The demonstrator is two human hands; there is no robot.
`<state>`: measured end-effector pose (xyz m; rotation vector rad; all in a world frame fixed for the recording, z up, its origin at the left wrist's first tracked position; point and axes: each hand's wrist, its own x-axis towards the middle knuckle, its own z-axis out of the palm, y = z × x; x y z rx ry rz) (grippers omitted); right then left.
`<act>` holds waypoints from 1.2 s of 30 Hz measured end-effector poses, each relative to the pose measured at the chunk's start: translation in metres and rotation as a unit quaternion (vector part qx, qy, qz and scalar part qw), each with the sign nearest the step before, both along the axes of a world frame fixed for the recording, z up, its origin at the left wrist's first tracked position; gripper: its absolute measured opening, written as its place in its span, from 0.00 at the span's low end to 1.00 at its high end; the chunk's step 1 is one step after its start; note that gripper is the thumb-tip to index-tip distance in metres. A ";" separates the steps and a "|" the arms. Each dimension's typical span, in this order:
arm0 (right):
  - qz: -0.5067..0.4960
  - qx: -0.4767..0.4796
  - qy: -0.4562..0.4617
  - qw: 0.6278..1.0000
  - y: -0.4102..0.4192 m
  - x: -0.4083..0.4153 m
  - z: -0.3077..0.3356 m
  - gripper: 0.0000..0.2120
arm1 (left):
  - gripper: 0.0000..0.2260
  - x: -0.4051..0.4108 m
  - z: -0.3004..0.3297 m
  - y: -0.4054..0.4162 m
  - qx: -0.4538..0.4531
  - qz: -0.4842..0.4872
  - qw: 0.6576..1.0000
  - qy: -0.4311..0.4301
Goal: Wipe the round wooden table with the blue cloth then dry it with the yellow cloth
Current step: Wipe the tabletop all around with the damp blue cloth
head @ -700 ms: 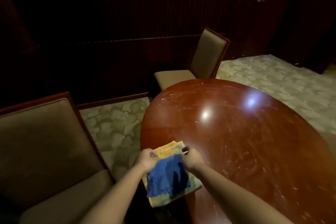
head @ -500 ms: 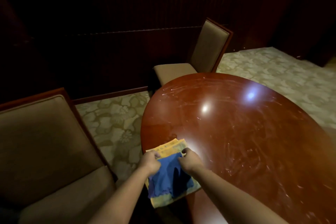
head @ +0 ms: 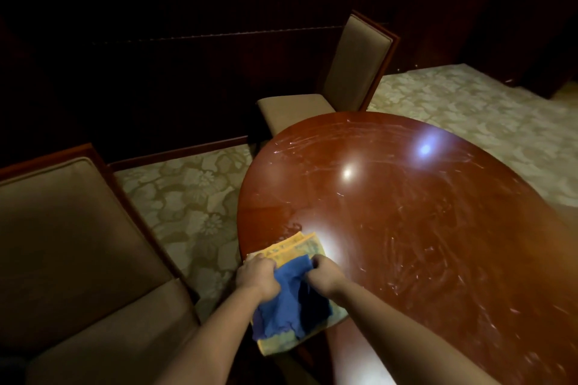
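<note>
A blue cloth [head: 289, 303] lies bunched on top of a folded yellow cloth [head: 294, 248] at the near left edge of the round wooden table [head: 406, 222]. My left hand [head: 258, 275] grips the blue cloth's far left corner. My right hand [head: 327, 273] grips its far right corner. Both fists sit close together over the yellow cloth. The glossy tabletop carries pale streaks and smears across most of its surface.
A padded brown chair [head: 78, 259] stands close at the left, and a second chair [head: 344, 78] at the table's far side. Patterned carpet [head: 187, 197] lies between them. Dark wood panelling [head: 187, 40] closes the back.
Both hands have drawn closer together on the blue cloth, bunching its far edge. The view has tilted down slightly. The yellow cloth has stayed in place.
</note>
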<state>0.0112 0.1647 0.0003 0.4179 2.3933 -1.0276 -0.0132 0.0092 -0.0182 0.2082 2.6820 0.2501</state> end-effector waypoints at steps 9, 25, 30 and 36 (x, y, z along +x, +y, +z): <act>-0.045 -0.099 0.029 0.994 0.006 0.016 0.014 0.08 | 0.06 0.014 0.030 0.000 0.085 0.050 0.990 -0.099; -0.161 -0.127 0.067 0.976 0.089 0.078 0.031 0.07 | 0.10 0.068 0.064 0.077 0.258 0.088 0.942 -0.195; -0.165 -0.125 0.002 0.978 0.122 0.114 0.017 0.08 | 0.14 0.083 0.047 0.106 0.215 -0.002 0.963 -0.164; -0.140 -0.147 -0.111 0.973 0.141 0.150 0.014 0.04 | 0.10 0.101 0.038 0.120 0.162 -0.038 0.945 -0.283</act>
